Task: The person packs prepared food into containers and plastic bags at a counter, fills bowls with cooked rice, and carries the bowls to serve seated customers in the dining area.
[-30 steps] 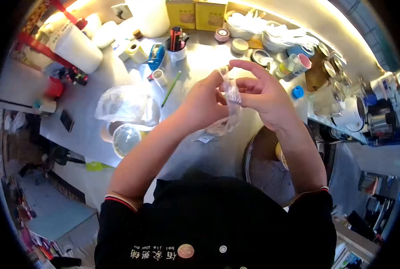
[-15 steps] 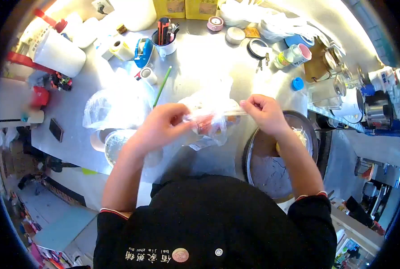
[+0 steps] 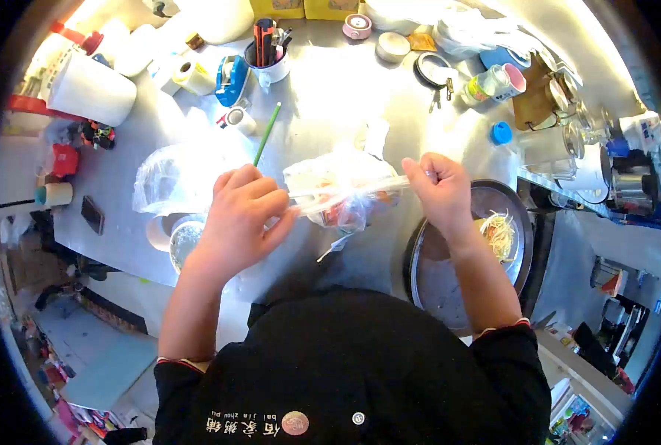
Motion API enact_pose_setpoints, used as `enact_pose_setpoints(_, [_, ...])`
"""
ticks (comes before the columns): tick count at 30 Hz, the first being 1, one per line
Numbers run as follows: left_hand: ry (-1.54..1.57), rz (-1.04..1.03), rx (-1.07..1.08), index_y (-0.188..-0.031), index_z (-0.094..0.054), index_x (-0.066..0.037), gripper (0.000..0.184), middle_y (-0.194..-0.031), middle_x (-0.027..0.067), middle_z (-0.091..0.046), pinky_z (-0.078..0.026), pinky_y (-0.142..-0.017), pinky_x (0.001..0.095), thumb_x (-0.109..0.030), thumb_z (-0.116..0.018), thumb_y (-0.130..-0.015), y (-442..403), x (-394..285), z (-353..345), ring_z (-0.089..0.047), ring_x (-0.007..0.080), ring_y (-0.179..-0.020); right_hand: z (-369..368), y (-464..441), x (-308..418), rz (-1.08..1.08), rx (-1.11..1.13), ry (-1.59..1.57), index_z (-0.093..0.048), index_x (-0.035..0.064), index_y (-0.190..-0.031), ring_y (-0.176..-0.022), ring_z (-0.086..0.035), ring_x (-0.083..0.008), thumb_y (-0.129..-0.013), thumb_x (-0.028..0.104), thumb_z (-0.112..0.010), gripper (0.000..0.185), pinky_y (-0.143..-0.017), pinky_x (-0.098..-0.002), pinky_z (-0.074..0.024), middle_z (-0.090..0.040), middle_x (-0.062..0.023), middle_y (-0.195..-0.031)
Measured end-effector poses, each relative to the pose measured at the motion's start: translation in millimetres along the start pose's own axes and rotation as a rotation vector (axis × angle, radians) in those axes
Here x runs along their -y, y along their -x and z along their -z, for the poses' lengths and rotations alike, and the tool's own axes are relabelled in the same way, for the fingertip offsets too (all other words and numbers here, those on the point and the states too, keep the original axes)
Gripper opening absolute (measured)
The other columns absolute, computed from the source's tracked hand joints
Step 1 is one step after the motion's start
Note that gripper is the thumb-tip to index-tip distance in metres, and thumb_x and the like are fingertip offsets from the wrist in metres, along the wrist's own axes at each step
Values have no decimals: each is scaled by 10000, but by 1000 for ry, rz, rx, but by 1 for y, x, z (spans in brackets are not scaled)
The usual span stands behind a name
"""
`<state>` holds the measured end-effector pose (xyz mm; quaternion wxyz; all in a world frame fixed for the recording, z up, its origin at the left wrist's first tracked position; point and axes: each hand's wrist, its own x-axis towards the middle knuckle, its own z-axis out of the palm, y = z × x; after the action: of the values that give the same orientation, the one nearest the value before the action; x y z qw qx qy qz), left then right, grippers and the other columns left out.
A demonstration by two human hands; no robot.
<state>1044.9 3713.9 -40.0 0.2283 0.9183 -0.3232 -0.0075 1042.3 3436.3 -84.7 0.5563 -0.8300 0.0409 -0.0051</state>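
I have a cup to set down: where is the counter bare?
The counter is bare between the green stick and the black-rimmed disc, beyond the held bag, and between the phone and the loose bag. Crowded: the back right, with jars and white bags.

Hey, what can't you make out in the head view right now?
In the head view:
Plastic bag: contents unclear, veiled by film and glare.
Round tub: partly hidden by the left forearm.
Shredded food: partly hidden by the right forearm.
Yellow boxes: cut off by the upper edge.
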Motion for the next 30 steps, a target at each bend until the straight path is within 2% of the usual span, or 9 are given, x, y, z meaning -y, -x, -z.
enact_pose_setpoints(14, [303,55,-92,-574,-501,-52,175,-632,37,-504,-359,-641,316,-51,-606,-714,13,20,-11,-431,207,-675,6,7,-23,19,30,-17,-331,99,-550,-527,-259,-25,-839,136,-607,402,-455,-216,-203,-314,77,-547])
enact_pose_setpoints(17, [399,95,-108,-589,-512,-34,188,-645,60,-513,-375,-660,307,-67,-587,-757,13,20,-18,-437,198,-675,3,1,-24,-119,49,-88,-380,95,-569,-509,-299,-43,-844,133,-595,351,-465,-212,-262,-346,59,-541])
enact_pose_setpoints(19, [1362,680,-364,-631,-516,-21,201,-694,69,-544,-384,-670,296,-103,-556,-810,8,6,-23,-460,170,-703,-4,0,-12,-396,-85,-753,-438,67,-619,-542,-448,-81,-841,146,-577,273,-521,-221,-377,-487,9,-594])
enact_pose_setpoints(21, [1604,703,-455,-703,-531,-13,189,-749,81,-564,-400,-703,284,-103,-473,-860,-2,-6,-19,-491,145,-750,5,1,-3,-421,-4,-1096,-485,48,-698,-572,-490,-105,-852,128,-554,186,-557,-229,-408,-541,-20,-663])
enact_pose_setpoints(23, [2227,219,-227,-892,-587,39,207,-784,84,-582,-425,-701,258,-62,-408,-866,-12,-7,-15,-523,116,-715,13,0,14,-435,79,-1436,-533,28,-777,-603,-531,-129,-864,109,-530,118,-592,-236,-439,-595,-49,-731])
enact_pose_setpoints(24, [2228,223,-224,-892,-587,39,207,-784,84,-582,-425,-701,258,-62,-408,-866,-20,-12,-6,-523,116,-715,16,-1,26,-407,181,-1318,-548,14,-849,-623,-543,-139,-870,87,-511,84,-603,-242,-454,-607,-69,-787])
enact_pose_setpoints(26, [1655,362,54,-1142,-510,95,338,-815,103,-588,-429,-576,221,-48,-407,-854,-37,-29,10,-503,101,-564,15,0,47,-380,278,-1201,-563,1,-920,-642,-555,-149,-875,64,-491,106,-614,-247,-468,-620,-89,-842])
enact_pose_setpoints(27, [1484,378,16,-1221,-470,62,390,-796,88,-602,-426,-543,181,-34,-426,-845,-45,-38,3,-505,85,-524,10,1,57,-309,353,-1079,-557,-14,-982,-667,-558,-143,-876,74,-499,150,-630,-246,-467,-613,-95,-842])
enact_pose_setpoints(30, [1359,452,75,-1200,-502,29,381,-780,62,-606,-429,-562,169,-19,-491,-822,-60,-60,6,-528,88,-548,3,-1,72,-227,513,-950,-561,-22,-1001,-700,-581,-153,-859,51,-516,166,-646,-254,-483,-613,-105,-879])
